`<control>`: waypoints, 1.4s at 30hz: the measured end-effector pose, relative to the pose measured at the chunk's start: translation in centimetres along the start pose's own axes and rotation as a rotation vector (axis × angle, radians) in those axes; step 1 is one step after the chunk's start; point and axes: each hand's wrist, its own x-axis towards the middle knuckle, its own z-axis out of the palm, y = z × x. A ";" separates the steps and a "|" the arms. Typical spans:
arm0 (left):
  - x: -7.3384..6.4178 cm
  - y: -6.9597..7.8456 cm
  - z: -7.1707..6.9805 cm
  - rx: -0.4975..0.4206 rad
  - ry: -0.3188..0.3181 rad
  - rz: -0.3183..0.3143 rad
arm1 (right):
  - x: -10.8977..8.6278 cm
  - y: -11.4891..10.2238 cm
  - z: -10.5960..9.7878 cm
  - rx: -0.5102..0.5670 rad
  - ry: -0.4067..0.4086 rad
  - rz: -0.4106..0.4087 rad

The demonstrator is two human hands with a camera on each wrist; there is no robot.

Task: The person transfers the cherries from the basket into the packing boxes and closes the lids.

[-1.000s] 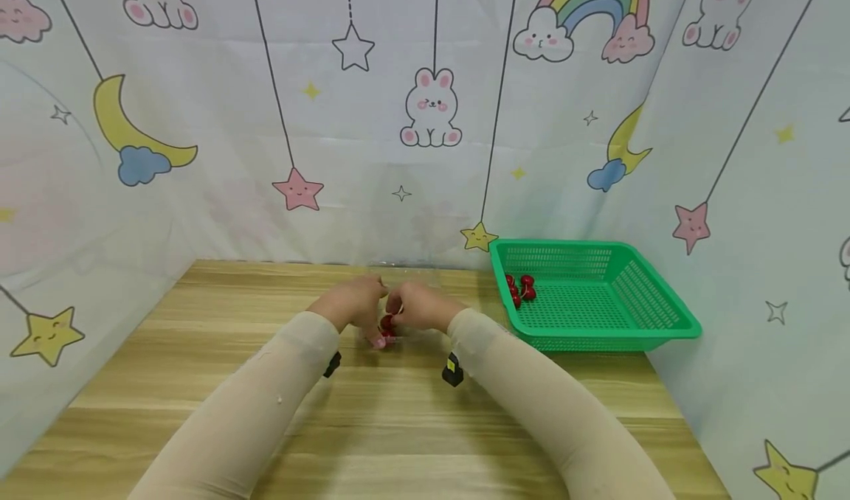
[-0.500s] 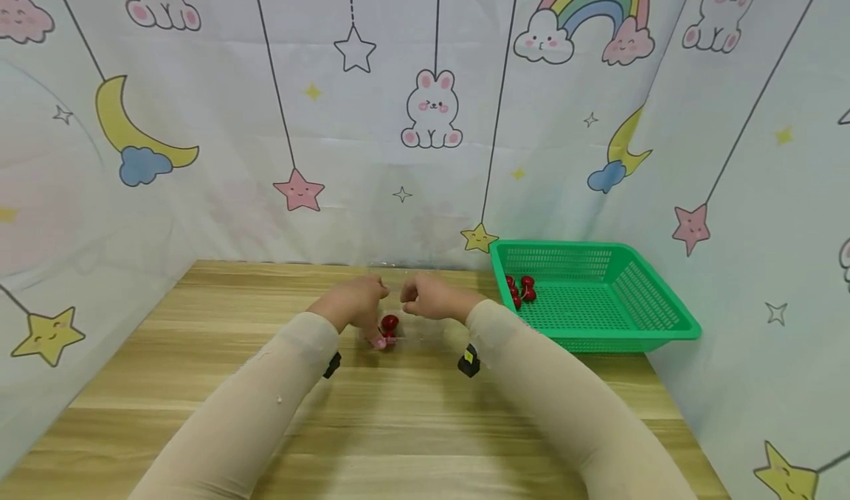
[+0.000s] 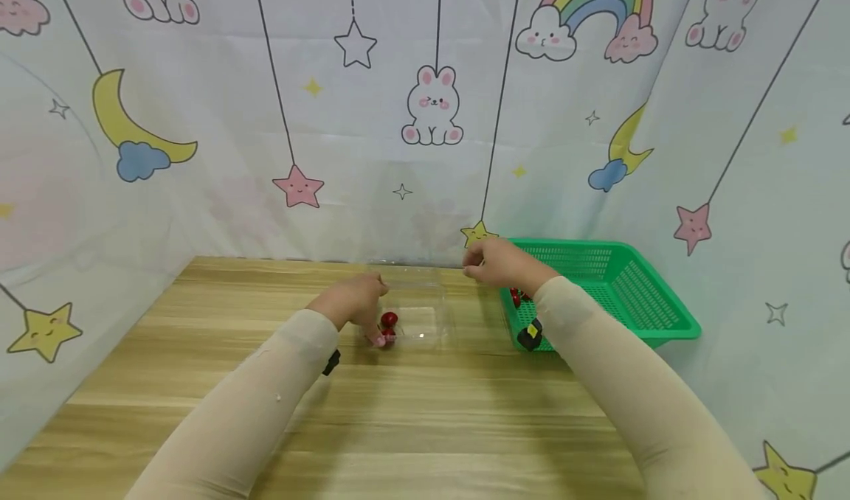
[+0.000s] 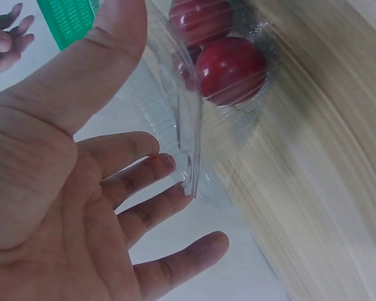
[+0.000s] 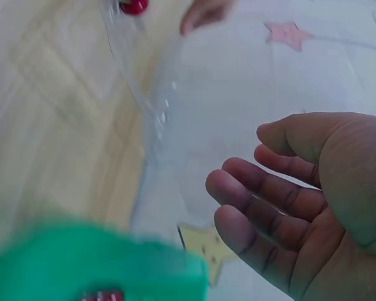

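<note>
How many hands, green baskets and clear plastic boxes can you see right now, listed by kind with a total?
Hands: 2 (left hand, right hand)
Green basket: 1
Clear plastic box: 1
Total: 4

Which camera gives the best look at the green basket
Head view: it shows most of the green basket, though the right hand and sleeve cover part. The left wrist view catches a fragment; the right wrist view, a blurred portion.

The right hand (image 5: 319,235) — fingers (image 5: 238,229) loosely curled — hangs near a blurred green basket (image 5: 144,269).
</note>
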 end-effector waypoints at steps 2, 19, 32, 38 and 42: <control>0.0 0.0 -0.1 0.002 0.001 -0.003 | -0.4 1.0 -1.1 -0.002 0.012 0.042; -0.3 0.1 -0.2 -0.017 -0.004 0.000 | -1.4 10.3 -4.3 0.009 0.053 0.189; -0.1 0.1 -0.2 -0.027 -0.002 -0.011 | 0.3 14.7 -2.7 0.080 -0.086 0.307; -0.1 0.1 -0.1 -0.015 0.000 -0.014 | 1.0 14.5 -1.4 0.044 -0.138 0.321; -0.1 0.1 -0.1 -0.011 -0.002 -0.010 | 1.4 14.6 -0.8 0.013 -0.147 0.305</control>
